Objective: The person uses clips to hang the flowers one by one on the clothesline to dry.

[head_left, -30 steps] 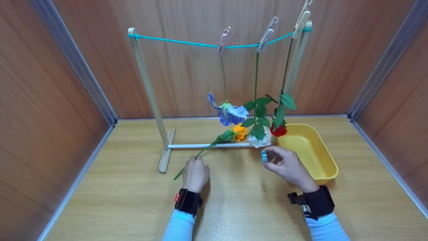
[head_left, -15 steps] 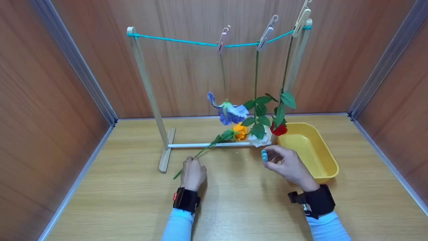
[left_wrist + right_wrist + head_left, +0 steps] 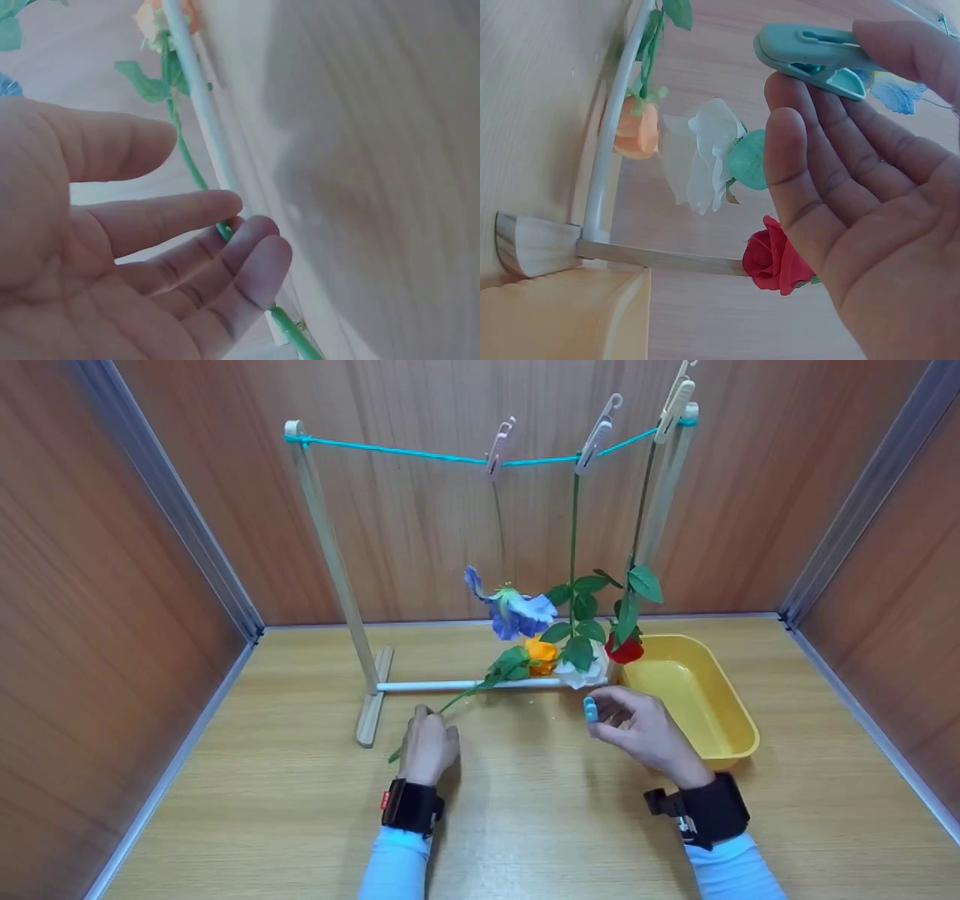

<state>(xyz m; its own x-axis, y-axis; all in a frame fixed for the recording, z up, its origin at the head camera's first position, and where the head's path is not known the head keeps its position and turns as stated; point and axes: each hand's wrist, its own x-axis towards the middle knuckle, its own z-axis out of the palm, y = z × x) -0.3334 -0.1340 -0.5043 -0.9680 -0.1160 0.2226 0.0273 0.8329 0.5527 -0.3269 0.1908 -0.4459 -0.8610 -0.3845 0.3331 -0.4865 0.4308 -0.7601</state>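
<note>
I count four flowers: blue [image 3: 514, 611], orange [image 3: 540, 652], white [image 3: 577, 676], red [image 3: 626, 649]. Four pegs: three [image 3: 498, 448] on the line, one [image 3: 590, 709] in my right hand [image 3: 637, 731]. One yellow tub [image 3: 739, 727], one rack [image 3: 330, 547].

Light wooden tabletop [image 3: 225, 780]; 3 brown wood-panel walls [image 3: 420, 532]; grey metal corner strips [image 3: 169, 502].

Even, bright light; soft shadows; hazy, washed-out wrist views with blur.
</note>
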